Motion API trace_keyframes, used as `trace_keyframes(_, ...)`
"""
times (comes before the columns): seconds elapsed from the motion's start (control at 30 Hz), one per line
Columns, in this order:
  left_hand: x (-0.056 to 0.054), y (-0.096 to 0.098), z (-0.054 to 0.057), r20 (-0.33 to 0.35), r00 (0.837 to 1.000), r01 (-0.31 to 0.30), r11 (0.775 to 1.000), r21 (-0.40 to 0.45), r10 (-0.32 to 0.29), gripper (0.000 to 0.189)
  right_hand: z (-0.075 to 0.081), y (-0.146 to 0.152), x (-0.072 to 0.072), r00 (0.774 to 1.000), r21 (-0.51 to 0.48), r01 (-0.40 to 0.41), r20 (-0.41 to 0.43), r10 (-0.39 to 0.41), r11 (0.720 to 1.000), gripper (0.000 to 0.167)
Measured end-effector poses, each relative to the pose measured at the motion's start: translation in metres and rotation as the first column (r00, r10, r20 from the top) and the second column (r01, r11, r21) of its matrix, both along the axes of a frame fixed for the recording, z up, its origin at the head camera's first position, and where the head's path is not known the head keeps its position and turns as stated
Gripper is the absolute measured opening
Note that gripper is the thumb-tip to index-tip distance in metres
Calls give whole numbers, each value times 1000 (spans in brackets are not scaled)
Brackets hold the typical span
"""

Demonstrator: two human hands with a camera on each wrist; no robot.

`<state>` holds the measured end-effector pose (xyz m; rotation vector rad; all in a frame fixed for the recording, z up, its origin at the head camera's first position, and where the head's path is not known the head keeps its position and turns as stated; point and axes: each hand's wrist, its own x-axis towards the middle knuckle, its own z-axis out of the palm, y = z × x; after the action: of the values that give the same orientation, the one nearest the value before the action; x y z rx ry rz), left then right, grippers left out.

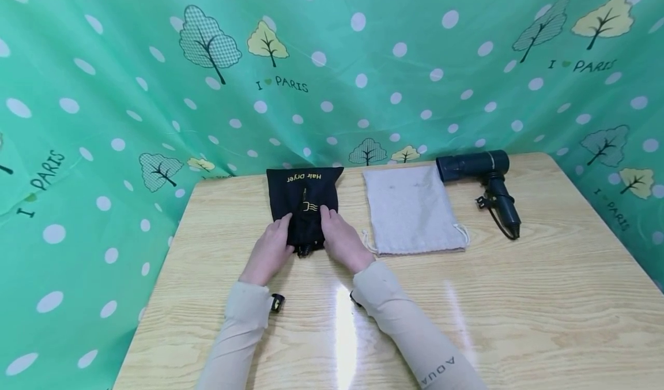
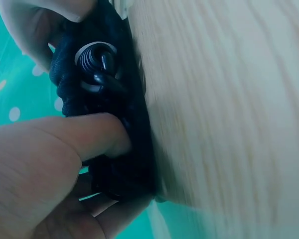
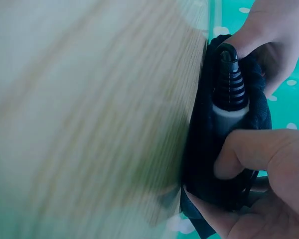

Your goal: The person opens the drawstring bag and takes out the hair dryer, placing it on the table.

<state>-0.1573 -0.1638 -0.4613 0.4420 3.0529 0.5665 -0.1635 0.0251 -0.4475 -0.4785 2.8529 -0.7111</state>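
Observation:
A black cloth bag (image 1: 282,191) printed "Hair Dryer" in yellow lies at the back of the table, its mouth toward me. From that mouth pokes the ribbed cord end (image 3: 230,87) of a hair dryer, whose body is hidden in the cloth. My left hand (image 1: 270,247) grips the left side of the mouth, thumb inside and fingers outside. On the right side, my right hand (image 1: 343,239) pinches the mouth's edge in the same way. The ribbed cord end (image 2: 93,59) sits between the two hands in the left wrist view.
Right of the black bag lies a flat grey drawstring bag (image 1: 410,211). Beyond it a dark hair dryer (image 1: 474,164) with its cord wound round the handle lies near the back edge. A green dotted curtain (image 1: 332,90) hangs behind the wooden table (image 1: 519,298).

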Motion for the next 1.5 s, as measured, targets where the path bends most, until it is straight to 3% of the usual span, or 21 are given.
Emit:
trace_keyframes(0.17, -2, 1, 1, 13, 1000, -1, 1000, -4, 1, 72, 3, 2, -2, 1000, 31, -12, 4, 12, 999, 76)
trace_keyframes(0.37, -2, 0, 3, 10, 1000, 14, 1000, -1, -14, 69, 7, 6, -3, 999, 65, -54, -5, 54, 996, 70)
trace_keyframes(0.7, -1, -4, 6, 16, 1000, 26, 1000, 2, -26, 70, 5, 11, -3, 995, 11, -64, 72, 64, 998, 65)
trace_keyframes(1.03, 0, -4, 11, 54, 999, 1, 1000, 3, -1, 69, 7, 16, -5, 994, -20, -84, 70, 85, 996, 70)
trace_keyframes(1.33, -4, 0, 13, 42, 999, -12, 999, 51, 10, 67, 4, 20, -11, 984, -15, -170, -55, 169, 985, 68)
trace_keyframes(1.5, -3, -1, 11, 39, 999, 11, 999, 46, -13, 65, 2, 23, -10, 980, -20, -191, -53, 190, 981, 63)
